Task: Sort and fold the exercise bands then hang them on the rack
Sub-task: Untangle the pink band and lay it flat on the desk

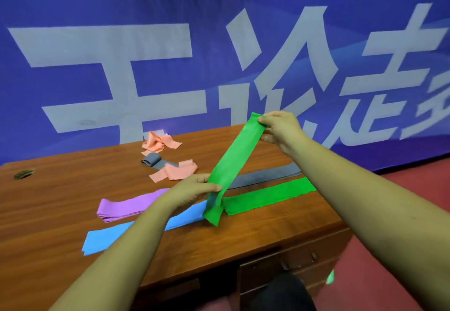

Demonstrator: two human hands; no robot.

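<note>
From the head camera, a green band [235, 162] is held taut and slanted above the table [255, 232]. The right hand [280, 128] pinches its upper end over the far right corner, and the left hand [194, 190] grips it lower down, near the middle of the table, with a short doubled tail hanging from the left fingers to the wood. It looks thin, light and limp, likely stretchy and a little tacky, so it should fold without resistance but will sag or twist wherever it is not supported; taking it at the ends across its full width, as now, seems the surest hold. A second green band [272, 195] lies flat toward the right edge, a grey band [265, 176] beyond it, a purple band [126, 206] and a blue band [146, 228] toward the left, and crumpled peach bands [170, 171] near the far edge. No rack is in view.
</note>
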